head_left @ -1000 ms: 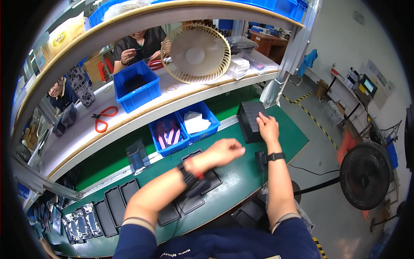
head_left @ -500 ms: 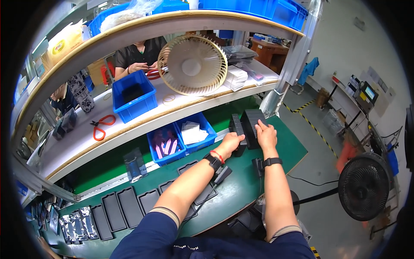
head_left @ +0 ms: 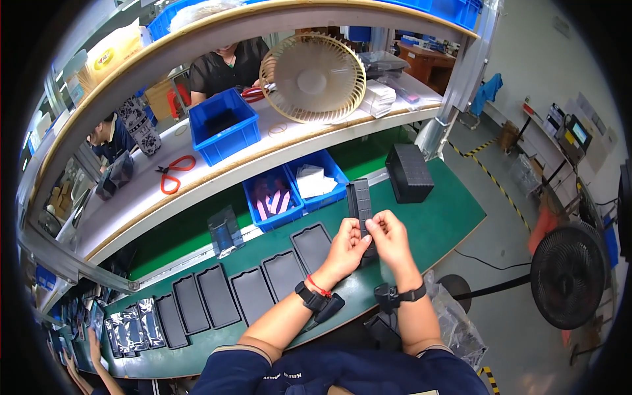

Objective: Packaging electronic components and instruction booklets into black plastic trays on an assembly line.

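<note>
A thin stack of black plastic trays (head_left: 359, 197) stands on edge between my hands, over the right half of the green table. My left hand (head_left: 345, 251) is closed on its near left side. Against its near right side my right hand (head_left: 390, 238) pinches with thumb and fingers. Farther right stands a thicker black tray stack (head_left: 409, 174), touched by neither hand. To the left, several shallow black trays lie in a slanting row, among them one tray (head_left: 311, 245) nearest my hands and another (head_left: 219, 297) farther left.
Shiny silver packets (head_left: 136, 327) lie at the row's left end, near another person's hand (head_left: 97, 349). Two blue bins (head_left: 301, 212) sit under the shelf. Above are a round fan (head_left: 313, 80), a blue box (head_left: 227, 141) and red-handled scissors (head_left: 176, 172). A black fan (head_left: 567, 276) stands right.
My hands have come nearer and together, bringing the thin tray stack with them. My right hand has let go of the thicker stack. Another person's hands have appeared at lower left.
</note>
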`<action>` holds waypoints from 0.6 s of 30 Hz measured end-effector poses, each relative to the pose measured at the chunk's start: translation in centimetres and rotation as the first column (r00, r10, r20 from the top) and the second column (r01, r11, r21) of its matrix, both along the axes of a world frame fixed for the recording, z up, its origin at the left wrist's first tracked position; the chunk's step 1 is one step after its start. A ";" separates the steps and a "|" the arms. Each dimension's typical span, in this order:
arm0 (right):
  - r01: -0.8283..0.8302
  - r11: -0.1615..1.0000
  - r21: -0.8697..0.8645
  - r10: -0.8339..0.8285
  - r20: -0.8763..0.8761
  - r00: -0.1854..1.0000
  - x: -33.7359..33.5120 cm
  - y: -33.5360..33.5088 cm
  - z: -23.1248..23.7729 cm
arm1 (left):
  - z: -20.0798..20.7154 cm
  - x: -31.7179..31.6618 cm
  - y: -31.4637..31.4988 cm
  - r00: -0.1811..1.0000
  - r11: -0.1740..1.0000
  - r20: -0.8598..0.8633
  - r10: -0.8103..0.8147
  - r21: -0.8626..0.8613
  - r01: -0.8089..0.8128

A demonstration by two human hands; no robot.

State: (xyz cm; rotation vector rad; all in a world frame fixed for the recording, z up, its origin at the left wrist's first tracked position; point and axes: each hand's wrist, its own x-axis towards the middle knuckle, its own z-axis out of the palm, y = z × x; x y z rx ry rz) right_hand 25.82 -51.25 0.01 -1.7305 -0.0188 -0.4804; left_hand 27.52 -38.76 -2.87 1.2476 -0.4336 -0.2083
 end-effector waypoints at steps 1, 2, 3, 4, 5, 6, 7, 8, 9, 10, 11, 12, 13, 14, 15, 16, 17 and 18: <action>0.046 0.999 -0.025 -0.045 0.027 0.999 -0.8 0.6 0.0 | 0.1 -0.3 0.0 0.999 0.999 0.039 0.016 0.030 -0.017; 0.092 0.995 -0.050 -0.089 0.055 0.994 -1.4 0.9 -0.1 | 0.2 -0.5 -0.1 0.996 0.998 0.078 0.031 0.060 -0.036; 0.096 0.994 -0.046 -0.094 0.049 0.994 -1.8 0.8 -0.3 | 0.4 -0.6 0.1 0.992 0.991 0.115 0.060 0.113 -0.073; 0.076 0.997 -0.024 -0.076 0.005 0.997 -2.1 0.7 -0.4 | 0.5 -0.8 0.4 0.992 0.991 0.110 0.056 0.118 -0.069; 0.056 0.998 0.000 -0.056 -0.038 0.998 -2.4 0.6 -0.5 | 0.8 -0.9 0.6 0.996 0.988 0.082 0.036 0.150 -0.048; 0.061 0.998 0.001 -0.061 -0.042 0.997 -2.6 0.6 -0.7 | 1.0 -1.0 0.6 0.998 0.983 0.056 0.015 0.180 -0.025; 0.084 0.996 -0.035 -0.085 -0.029 0.996 -2.8 0.6 -0.8 | 1.0 -1.0 0.5 0.997 0.984 0.071 0.041 0.168 -0.052; 0.108 0.992 -0.070 -0.109 -0.015 0.994 -2.9 0.6 -1.0 | 1.0 -1.3 0.4 0.997 0.984 0.067 0.036 0.170 -0.047; 0.110 0.991 -0.071 -0.112 -0.018 0.994 -3.0 0.5 -1.3 | 0.9 -1.5 0.2 0.996 0.979 0.059 0.062 0.191 -0.073; 0.127 0.988 -0.086 -0.127 0.004 0.992 -3.1 0.3 -1.6 | 0.8 -1.7 0.0 0.995 0.972 0.052 0.088 0.213 -0.097; 0.144 0.984 -0.101 -0.142 0.026 0.989 -3.1 0.0 -2.0 | 0.7 -1.7 0.0 0.995 0.973 0.051 0.085 0.213 -0.094; 0.202 0.976 -0.083 -0.201 0.020 0.979 -3.1 -0.9 -2.3 | 0.7 -1.8 0.0 0.984 0.961 0.016 0.176 0.213 -0.175; 0.270 0.962 -0.037 -0.268 0.038 0.963 -3.1 -2.3 -2.3 | 0.7 -1.8 0.2 0.964 0.943 -0.018 0.265 0.215 -0.255; 0.336 0.942 0.010 -0.336 0.053 0.940 -3.2 -4.0 -2.2 | 0.9 -1.6 0.4 0.965 0.944 -0.018 0.260 0.215 -0.250; 0.317 0.946 0.070 -0.318 0.000 0.948 -3.4 -6.0 -2.4 | 1.3 -1.3 0.6 0.966 0.929 -0.037 0.255 0.287 -0.234; 0.296 0.946 0.132 -0.291 -0.054 0.955 -3.8 -7.3 -2.3 | 1.6 -1.1 0.7 0.965 0.907 -0.057 0.257 0.360 -0.220; 0.276 0.958 0.084 -0.271 -0.059 0.961 -4.1 -8.1 -2.3 | 1.5 -0.8 0.2 0.966 0.908 -0.058 0.252 0.358 -0.216; 0.282 0.956 0.081 -0.278 -0.058 0.959 -4.6 -7.9 -1.8 | 1.0 -0.5 -0.6 0.974 0.882 -0.125 0.191 0.457 -0.115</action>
